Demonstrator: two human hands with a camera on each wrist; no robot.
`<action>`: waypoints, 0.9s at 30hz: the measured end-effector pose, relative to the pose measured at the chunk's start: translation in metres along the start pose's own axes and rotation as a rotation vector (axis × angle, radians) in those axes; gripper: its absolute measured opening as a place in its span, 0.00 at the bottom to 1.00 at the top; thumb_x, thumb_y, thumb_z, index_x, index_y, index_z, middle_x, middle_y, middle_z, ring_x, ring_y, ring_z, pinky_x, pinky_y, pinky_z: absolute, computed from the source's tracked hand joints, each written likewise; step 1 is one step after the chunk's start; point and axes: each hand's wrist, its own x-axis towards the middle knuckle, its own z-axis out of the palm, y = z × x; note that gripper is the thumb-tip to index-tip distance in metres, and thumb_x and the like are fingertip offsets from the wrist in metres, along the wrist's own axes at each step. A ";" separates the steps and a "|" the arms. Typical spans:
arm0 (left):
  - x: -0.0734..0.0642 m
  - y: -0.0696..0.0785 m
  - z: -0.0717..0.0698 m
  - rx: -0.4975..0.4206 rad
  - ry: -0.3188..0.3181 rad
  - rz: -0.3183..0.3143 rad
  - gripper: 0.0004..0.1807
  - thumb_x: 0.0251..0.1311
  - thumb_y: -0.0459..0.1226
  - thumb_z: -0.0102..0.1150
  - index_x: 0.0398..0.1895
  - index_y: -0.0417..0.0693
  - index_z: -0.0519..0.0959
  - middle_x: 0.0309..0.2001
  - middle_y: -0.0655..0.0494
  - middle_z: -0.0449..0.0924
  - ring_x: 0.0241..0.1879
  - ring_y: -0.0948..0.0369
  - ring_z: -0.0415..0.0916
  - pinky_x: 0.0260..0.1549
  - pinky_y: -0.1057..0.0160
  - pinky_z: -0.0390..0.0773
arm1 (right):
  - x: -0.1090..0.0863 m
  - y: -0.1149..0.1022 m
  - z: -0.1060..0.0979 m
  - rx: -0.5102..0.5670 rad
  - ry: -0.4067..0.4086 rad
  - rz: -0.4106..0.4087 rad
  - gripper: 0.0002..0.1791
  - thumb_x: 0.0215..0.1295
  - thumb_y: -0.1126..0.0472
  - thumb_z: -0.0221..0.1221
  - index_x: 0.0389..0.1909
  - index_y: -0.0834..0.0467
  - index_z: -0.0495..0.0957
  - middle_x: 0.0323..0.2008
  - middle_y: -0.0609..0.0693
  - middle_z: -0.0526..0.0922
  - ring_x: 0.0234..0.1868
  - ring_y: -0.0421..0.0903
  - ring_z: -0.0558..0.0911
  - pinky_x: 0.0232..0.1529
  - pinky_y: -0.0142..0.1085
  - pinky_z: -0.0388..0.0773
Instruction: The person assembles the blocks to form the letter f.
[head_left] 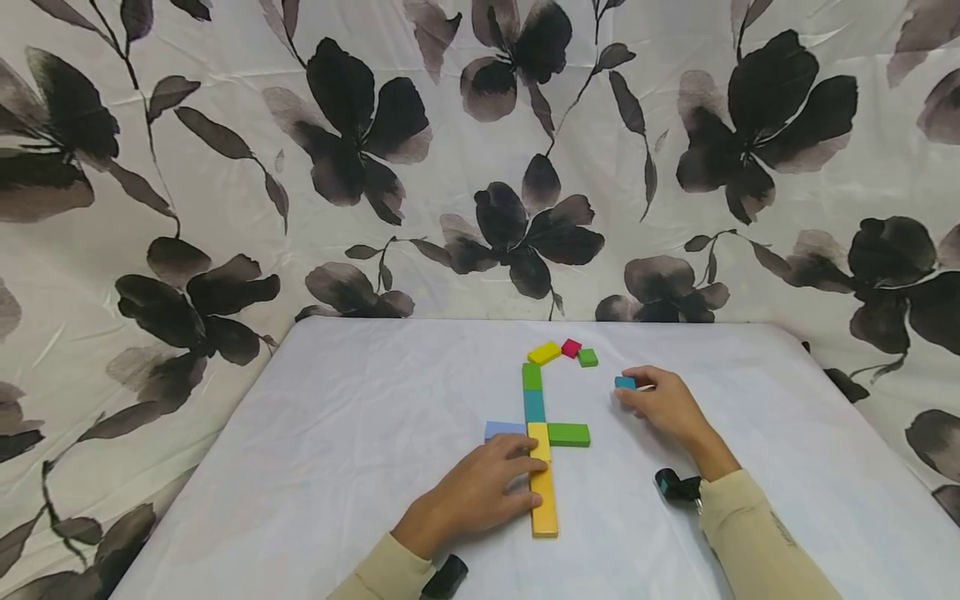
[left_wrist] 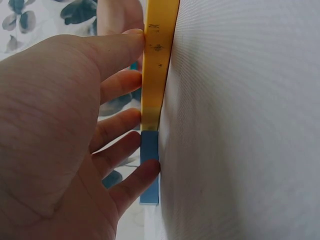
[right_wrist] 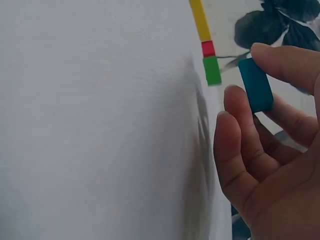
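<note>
Between the thumb and fingers of my right hand [head_left: 663, 407] is a small teal block [right_wrist: 256, 85], pinched just above the table. My left hand [head_left: 480, 483] rests its fingertips on the long yellow block [head_left: 544, 504], fingers extended; in the left wrist view some of them also touch the blue block [left_wrist: 149, 170]. Above the yellow pieces, a teal block [head_left: 534, 407] and a green block [head_left: 532, 377] continue the line. From its top curve a yellow block [head_left: 544, 352], a red block [head_left: 571, 348] and a small green block [head_left: 588, 357]. A green block [head_left: 568, 435] sticks out to the right.
A white cloth [head_left: 315, 433] covers the table, whose far edge meets a hanging floral curtain [head_left: 450, 167]. Dark wrist cameras [head_left: 677, 486] are worn at both sleeves. The teal block in hand is apart from the small green one.
</note>
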 end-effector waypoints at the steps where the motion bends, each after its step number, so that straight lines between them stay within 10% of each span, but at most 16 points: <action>1: 0.000 0.000 0.000 0.000 0.000 -0.001 0.24 0.68 0.57 0.58 0.64 0.63 0.78 0.69 0.63 0.66 0.69 0.62 0.61 0.67 0.56 0.65 | 0.002 0.000 0.001 -0.003 0.004 0.003 0.28 0.67 0.54 0.65 0.64 0.62 0.74 0.49 0.59 0.80 0.37 0.49 0.82 0.39 0.36 0.81; 27: -0.001 0.000 -0.001 0.009 0.010 0.027 0.23 0.68 0.55 0.58 0.63 0.61 0.79 0.68 0.61 0.67 0.68 0.62 0.62 0.67 0.57 0.66 | 0.034 -0.013 0.018 -0.130 -0.001 0.030 0.30 0.67 0.50 0.65 0.61 0.66 0.73 0.55 0.63 0.77 0.50 0.56 0.76 0.47 0.44 0.79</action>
